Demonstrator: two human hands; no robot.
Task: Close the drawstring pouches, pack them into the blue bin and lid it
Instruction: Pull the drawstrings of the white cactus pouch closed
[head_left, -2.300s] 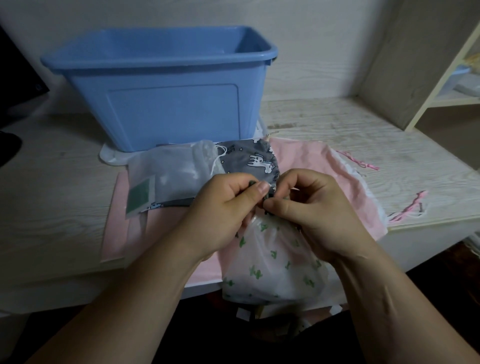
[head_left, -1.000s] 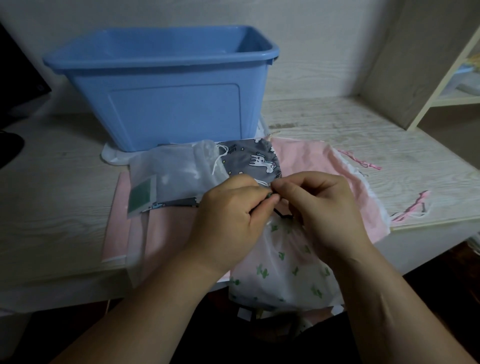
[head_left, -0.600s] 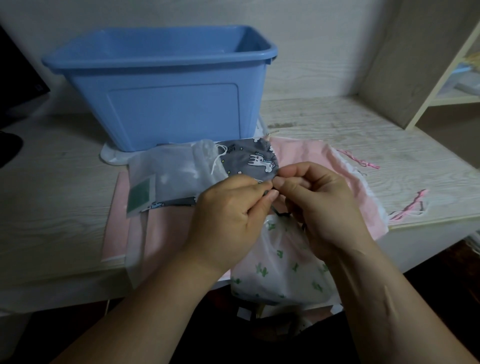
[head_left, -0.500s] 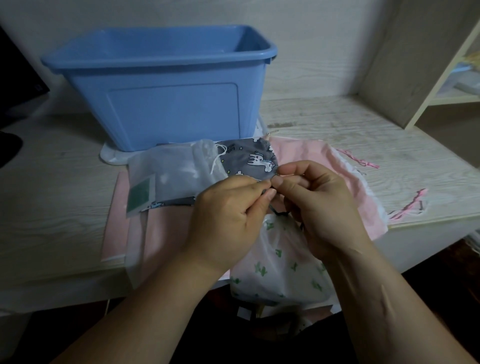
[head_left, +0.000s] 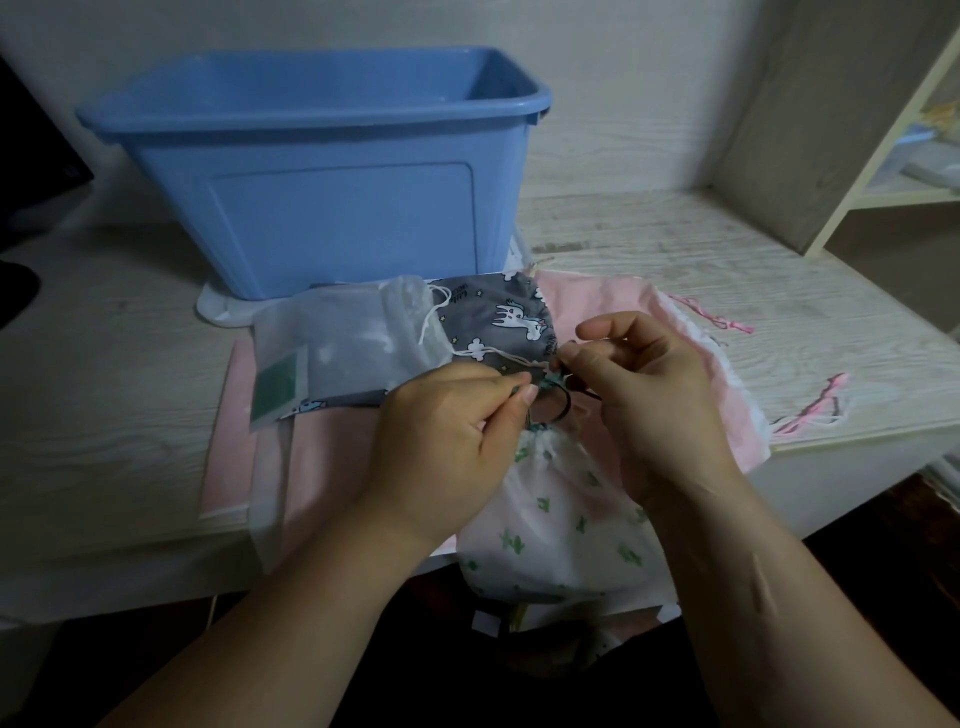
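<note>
1. The cactus-print pouch, white with green cacti, hangs over the front edge of the table, close to the person's body. Its gathered neck sits just under the 2 hands.
2. The left hand pinches the dark green drawstring between thumb and forefinger, with the other fingers curled beneath.
3. The right hand pinches the same cord just beside the left fingertips. Its fingers are curled, and 1 finger is lifted above the pinch.
4. A small loop of cord shows between the hands. The fingertips cover the spot where the ends meet, so I cannot tell whether a knot is there.
5. The blue bin stands open-topped at the back of the table, well apart from the held pouch. Its front wall hides its floor.
6. A white plastic piece pokes out from under the bin's front left corner.
7. 3 other pouches lie between the bin and the hands:
   - a translucent white pouch with a green label, which overlaps the next one;
   - a grey unicorn-print pouch, whose near corner the left hand covers;
   - a large pink pouch beneath both, which spreads off to the right behind the right hand.
8. Pink cords trail over the table on the right.
9. A pale shelf unit stands at the far right.
</note>
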